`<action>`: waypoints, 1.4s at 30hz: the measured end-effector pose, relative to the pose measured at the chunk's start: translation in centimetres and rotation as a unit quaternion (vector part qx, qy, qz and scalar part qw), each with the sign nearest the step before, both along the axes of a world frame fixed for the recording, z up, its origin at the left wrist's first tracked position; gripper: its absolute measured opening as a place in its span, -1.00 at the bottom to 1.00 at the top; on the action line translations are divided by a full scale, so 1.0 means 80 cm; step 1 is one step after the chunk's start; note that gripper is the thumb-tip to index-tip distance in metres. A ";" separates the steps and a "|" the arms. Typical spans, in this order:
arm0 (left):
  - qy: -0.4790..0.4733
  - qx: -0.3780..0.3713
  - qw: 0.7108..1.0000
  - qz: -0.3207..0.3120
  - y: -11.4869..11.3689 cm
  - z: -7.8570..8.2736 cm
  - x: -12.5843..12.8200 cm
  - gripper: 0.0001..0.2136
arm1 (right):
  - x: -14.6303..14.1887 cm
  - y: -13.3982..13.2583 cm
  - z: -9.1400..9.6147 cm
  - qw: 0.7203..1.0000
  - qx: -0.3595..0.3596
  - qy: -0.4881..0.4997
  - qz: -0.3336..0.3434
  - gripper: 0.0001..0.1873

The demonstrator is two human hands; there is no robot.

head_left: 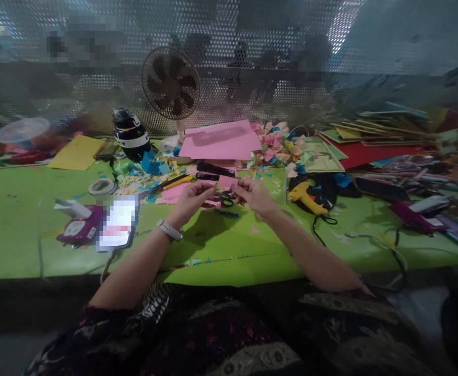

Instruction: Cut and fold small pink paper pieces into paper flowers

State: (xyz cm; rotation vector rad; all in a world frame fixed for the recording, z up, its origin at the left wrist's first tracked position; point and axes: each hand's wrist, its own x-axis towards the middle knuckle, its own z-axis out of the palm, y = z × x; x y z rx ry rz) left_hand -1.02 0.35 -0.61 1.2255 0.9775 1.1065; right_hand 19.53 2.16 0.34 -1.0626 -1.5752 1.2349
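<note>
right hand [252, 194] pinches a pink slip [226, 181]; left hand [193, 197], can't tell; heaped paper pieces [273, 143] seem done, pink sheet [223, 141] uncut.

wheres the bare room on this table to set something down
Left of the purple device, in front of the yellow sheet; also between the forearms, bar small scraps. Crowded: beyond the left hand and right hand, up to the pink sheet.
</note>
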 end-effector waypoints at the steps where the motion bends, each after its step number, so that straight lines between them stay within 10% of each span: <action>1: -0.015 0.010 1.000 0.000 -0.001 -0.002 0.004 -0.53 | -0.004 -0.003 -0.002 1.000 -0.011 0.012 0.004 -0.46; 16: -0.042 0.031 0.998 0.039 0.002 -0.006 0.006 -0.56 | -0.002 -0.005 -0.008 0.996 0.001 -0.070 0.062 -0.88; 24: -0.032 -0.026 0.998 -0.042 0.003 0.001 -0.005 -0.57 | 0.006 -0.002 -0.012 0.918 0.340 -0.202 0.026 -0.77; 33: -0.021 -0.054 0.997 -0.047 0.000 0.001 0.001 -0.60 | 0.014 -0.009 -0.010 0.858 0.443 -0.257 0.044 -0.78; 42: -0.020 -0.048 0.997 -0.063 0.001 0.002 -0.003 -0.62 | 0.004 -0.008 -0.012 0.897 0.404 -0.181 0.004 -0.85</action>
